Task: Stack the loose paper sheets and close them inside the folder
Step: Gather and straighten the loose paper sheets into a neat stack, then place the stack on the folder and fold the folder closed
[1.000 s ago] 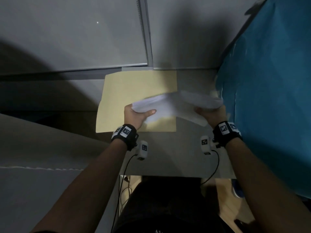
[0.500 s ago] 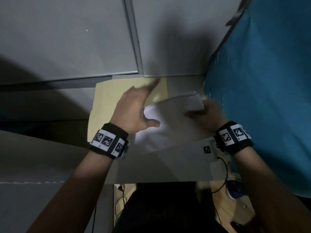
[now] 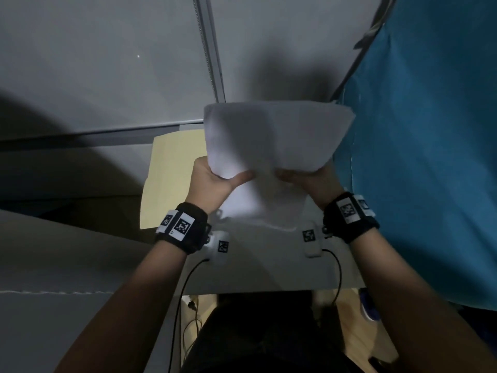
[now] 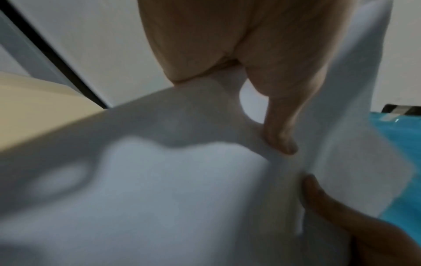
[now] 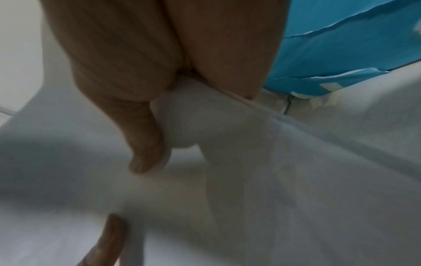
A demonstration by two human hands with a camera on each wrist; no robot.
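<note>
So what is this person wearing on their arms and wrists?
Bare forearms, no sleeves. Each wrist has a black band, left and right, with white square-patterned tags. A small white box with a black cable hangs under each.

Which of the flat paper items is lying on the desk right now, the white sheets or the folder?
The manila folder lies flat; both hands hold the white sheets raised.
</note>
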